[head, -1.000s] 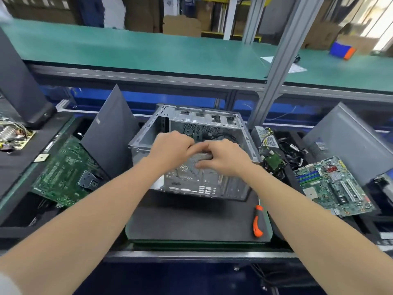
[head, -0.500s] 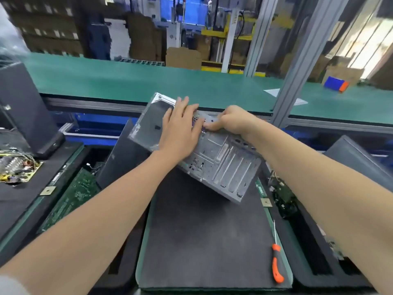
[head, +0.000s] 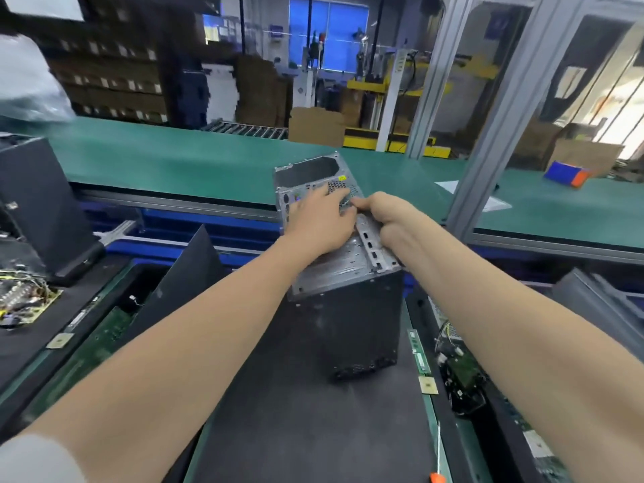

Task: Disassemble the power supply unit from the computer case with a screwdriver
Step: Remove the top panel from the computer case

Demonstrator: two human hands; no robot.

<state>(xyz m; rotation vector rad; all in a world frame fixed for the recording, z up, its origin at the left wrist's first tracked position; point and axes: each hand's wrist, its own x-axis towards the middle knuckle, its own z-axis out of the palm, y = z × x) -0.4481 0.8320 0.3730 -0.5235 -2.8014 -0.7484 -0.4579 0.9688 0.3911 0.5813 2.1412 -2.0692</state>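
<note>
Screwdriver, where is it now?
Head view, bottom edge: the screwdriver lies along the right edge of the dark mat, untouched, nearer the camera than the computer case.

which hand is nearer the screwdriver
Right, slightly. The screwdriver lies at the mat's near right edge. The right hand grips the case's right edge, far beyond it; the left hand presses the case further left.

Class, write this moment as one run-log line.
left hand: flat on computer case rear panel | right hand: grips case edge | screwdriver: lying untouched at mat edge
</note>
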